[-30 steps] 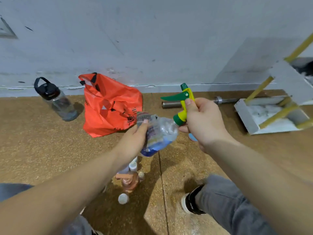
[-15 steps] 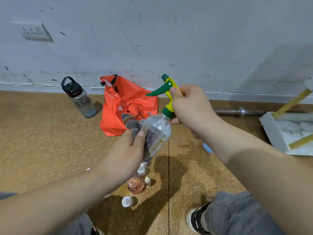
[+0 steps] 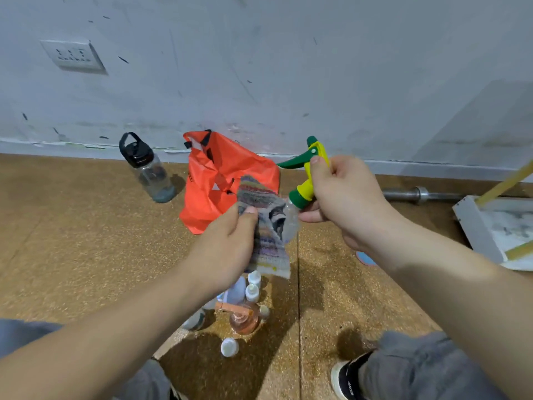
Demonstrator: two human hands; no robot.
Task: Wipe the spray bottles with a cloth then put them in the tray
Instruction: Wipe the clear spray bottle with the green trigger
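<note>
Left of the orange bag (image 3: 222,180), by the wall, a clear water bottle (image 3: 147,168) with a black lid is standing upright. Just in front of the bag we are holding the spray bottle (image 3: 290,223) off the floor, tilted, with its green and yellow trigger head (image 3: 310,168) pointing up to the bag's right. Our left hand (image 3: 227,246) is gripping a striped cloth (image 3: 265,226), thumb on top, and pressing it round the bottle's clear body. Our right hand (image 3: 343,200), right of the bag, is clasping the trigger head and neck. In front of the bag, nearer us, a cluster of small bottles (image 3: 245,310) is sitting on the cork floor (image 3: 72,241). Far right of the bag a white tray (image 3: 476,226) is lying at the frame edge, well apart from the held bottle
</note>
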